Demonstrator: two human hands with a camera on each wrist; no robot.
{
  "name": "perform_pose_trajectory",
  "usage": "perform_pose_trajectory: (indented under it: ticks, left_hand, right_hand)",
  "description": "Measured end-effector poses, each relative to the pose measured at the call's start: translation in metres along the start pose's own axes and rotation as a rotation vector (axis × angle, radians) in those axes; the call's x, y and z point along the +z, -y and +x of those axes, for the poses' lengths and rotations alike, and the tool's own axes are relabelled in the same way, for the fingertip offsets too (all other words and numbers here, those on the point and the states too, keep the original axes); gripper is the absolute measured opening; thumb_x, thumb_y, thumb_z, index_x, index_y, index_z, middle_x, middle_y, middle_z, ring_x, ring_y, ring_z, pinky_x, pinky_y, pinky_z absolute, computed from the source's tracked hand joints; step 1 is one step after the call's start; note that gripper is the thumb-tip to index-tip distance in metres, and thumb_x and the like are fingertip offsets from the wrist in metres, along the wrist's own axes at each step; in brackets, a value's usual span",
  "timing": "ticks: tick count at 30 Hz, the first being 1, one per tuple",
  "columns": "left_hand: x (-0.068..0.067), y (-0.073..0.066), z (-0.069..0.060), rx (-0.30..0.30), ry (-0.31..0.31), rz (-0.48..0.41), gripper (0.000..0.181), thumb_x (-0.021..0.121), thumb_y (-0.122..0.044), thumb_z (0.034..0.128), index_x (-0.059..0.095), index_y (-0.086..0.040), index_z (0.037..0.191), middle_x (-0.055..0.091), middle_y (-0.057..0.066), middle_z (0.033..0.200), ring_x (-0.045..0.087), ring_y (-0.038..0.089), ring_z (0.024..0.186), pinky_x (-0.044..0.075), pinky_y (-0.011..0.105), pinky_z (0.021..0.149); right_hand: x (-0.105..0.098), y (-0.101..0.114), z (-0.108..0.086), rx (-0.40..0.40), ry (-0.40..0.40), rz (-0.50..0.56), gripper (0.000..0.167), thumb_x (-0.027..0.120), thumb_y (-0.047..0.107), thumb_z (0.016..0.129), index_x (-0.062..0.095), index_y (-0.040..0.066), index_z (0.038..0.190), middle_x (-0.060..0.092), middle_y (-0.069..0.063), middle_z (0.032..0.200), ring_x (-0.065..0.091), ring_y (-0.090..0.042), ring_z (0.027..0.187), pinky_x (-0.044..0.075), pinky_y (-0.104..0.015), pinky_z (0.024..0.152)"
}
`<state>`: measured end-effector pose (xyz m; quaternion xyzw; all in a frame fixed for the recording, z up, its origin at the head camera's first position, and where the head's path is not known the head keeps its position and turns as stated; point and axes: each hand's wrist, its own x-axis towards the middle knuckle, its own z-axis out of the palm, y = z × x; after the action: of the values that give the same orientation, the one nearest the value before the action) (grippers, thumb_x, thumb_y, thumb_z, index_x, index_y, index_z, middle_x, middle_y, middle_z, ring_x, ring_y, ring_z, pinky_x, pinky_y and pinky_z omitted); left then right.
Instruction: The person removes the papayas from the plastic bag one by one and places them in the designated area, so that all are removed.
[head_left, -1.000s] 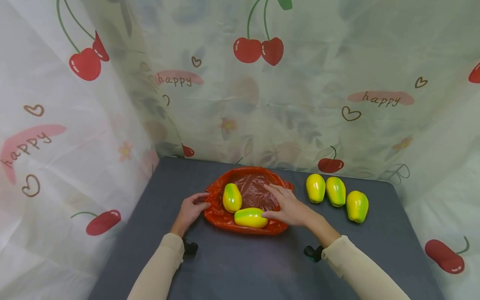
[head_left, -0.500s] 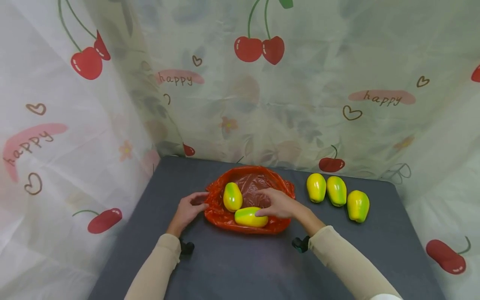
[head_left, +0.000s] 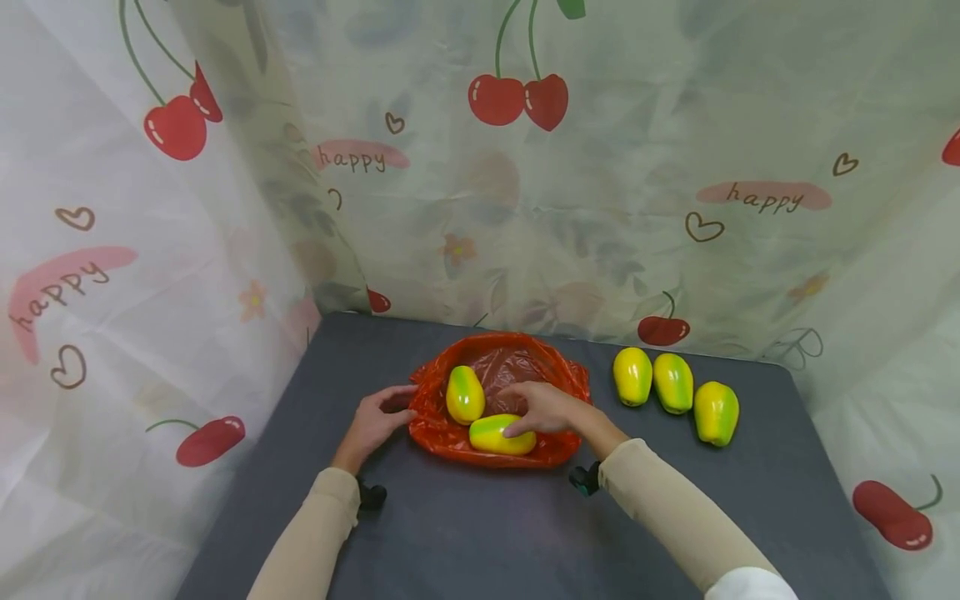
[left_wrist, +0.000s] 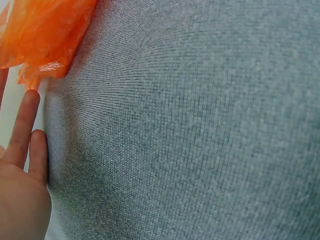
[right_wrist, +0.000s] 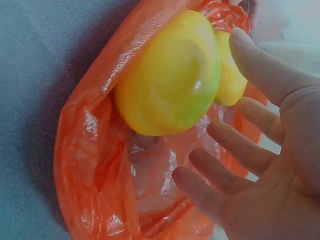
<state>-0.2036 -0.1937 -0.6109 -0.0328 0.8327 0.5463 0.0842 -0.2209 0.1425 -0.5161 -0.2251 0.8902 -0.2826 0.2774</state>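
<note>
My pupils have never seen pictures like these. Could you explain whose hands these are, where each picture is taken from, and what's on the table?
There is no machine: a person works bare-handed. The wide picture comes from a head camera, the close ones from wrist cameras. On the dark table sits an open red bag with two yellow-green fruits inside; three more fruits lie to its right. The left hand is at the bag's edge; the right hand is over the bag, its fingers spread, gripping nothing.

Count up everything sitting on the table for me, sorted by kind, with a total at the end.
Red plastic bag: 1
Yellow-green fruits: 5 (2 inside the bag, 3 outside it)
Total: 6
</note>
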Motion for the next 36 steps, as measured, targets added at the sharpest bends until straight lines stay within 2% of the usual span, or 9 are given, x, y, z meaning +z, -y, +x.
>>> perform_pose_trajectory:
  ticks: [5,10,17,20,24,30,36]
  left_hand:
    - [-0.001,0.002,0.001,-0.008,0.014,-0.008,0.045,0.079,-0.029,0.0887,0.067,-0.03,0.133,0.067,0.001,0.136,0.06,0.025,0.128,0.047,0.051,0.114]
    - [-0.003,-0.001,0.003,-0.002,0.025,-0.001,0.045,0.079,-0.028,0.0888,0.068,-0.03,0.132,0.067,0.001,0.137,0.06,0.025,0.129,0.046,0.051,0.114]
    - [-0.007,-0.007,0.002,0.003,0.032,0.001,0.046,0.079,-0.025,0.089,0.067,-0.03,0.133,0.067,0.0,0.137,0.061,0.024,0.13,0.047,0.05,0.114]
    - [-0.006,-0.006,0.001,-0.006,0.038,0.003,0.046,0.079,-0.026,0.089,0.067,-0.031,0.133,0.067,0.001,0.138,0.06,0.025,0.13,0.046,0.051,0.115]
    - [-0.004,-0.005,0.0,-0.022,0.036,-0.001,0.045,0.079,-0.027,0.0891,0.068,-0.03,0.133,0.067,0.001,0.138,0.06,0.026,0.131,0.046,0.051,0.115]
    - [-0.001,-0.002,0.001,-0.027,0.032,-0.006,0.046,0.078,-0.028,0.0894,0.067,-0.031,0.134,0.067,0.003,0.138,0.06,0.027,0.13,0.046,0.052,0.114]
    - [-0.002,-0.002,-0.001,-0.027,0.029,-0.024,0.045,0.078,-0.028,0.0895,0.068,-0.031,0.133,0.067,0.002,0.138,0.06,0.026,0.13,0.046,0.052,0.114]
  right_hand:
    - [0.003,0.001,0.007,-0.032,0.044,-0.009,0.067,0.081,0.033,0.086,0.058,0.008,0.144,0.061,-0.011,0.145,0.056,-0.031,0.133,0.044,-0.053,0.116]
    - [0.007,0.005,0.008,-0.008,0.079,-0.032,0.059,0.082,0.029,0.087,0.062,0.012,0.14,0.065,-0.005,0.14,0.058,-0.025,0.125,0.045,-0.049,0.113]
    - [0.01,0.005,0.009,0.005,0.069,-0.055,0.049,0.08,0.025,0.088,0.067,0.018,0.134,0.068,0.001,0.133,0.058,-0.02,0.117,0.045,-0.047,0.11]
    - [0.011,0.003,0.009,-0.002,0.065,-0.062,0.049,0.08,0.026,0.088,0.067,0.018,0.134,0.068,0.002,0.132,0.059,-0.021,0.119,0.039,-0.052,0.115]
    - [0.01,0.003,0.009,-0.015,0.065,-0.065,0.05,0.08,0.026,0.088,0.066,0.016,0.135,0.068,0.001,0.134,0.059,-0.023,0.122,0.036,-0.054,0.117]
    - [0.005,0.007,0.002,-0.036,0.068,-0.064,0.054,0.079,0.027,0.089,0.063,0.014,0.139,0.065,-0.001,0.139,0.058,-0.022,0.123,0.047,-0.046,0.111]
    - [-0.003,0.008,-0.007,-0.057,0.039,-0.057,0.054,0.08,0.029,0.089,0.064,0.018,0.138,0.065,0.002,0.139,0.058,-0.018,0.118,0.049,-0.044,0.109]
